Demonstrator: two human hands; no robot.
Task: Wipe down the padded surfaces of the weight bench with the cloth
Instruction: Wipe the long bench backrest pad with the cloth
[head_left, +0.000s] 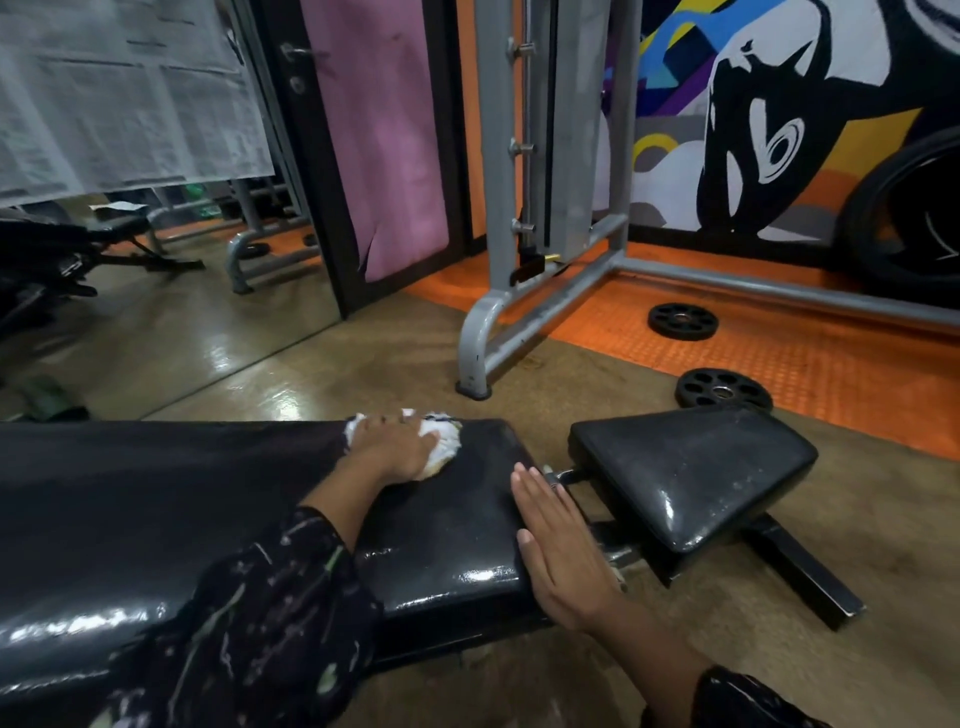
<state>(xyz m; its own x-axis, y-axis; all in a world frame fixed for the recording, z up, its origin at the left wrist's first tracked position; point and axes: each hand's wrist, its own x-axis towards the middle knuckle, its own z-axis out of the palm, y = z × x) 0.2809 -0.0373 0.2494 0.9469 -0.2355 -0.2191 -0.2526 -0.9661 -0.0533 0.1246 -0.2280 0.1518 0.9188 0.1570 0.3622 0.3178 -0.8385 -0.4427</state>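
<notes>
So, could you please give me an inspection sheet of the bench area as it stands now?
Surface: long black padded bench back, glossy in places.
Job's things: crumpled white cloth on the back pad's far corner; smaller black wedge-shaped seat pad beside it.
Clutter: two black round weight plates on the floor.
Hands: left hand presses the cloth; right hand flat, fingers straight, at the pad's end.
Cables: nothing seen.
Surroundings: grey steel rack frame, orange floor mat, wall mirror, painted mural.
</notes>
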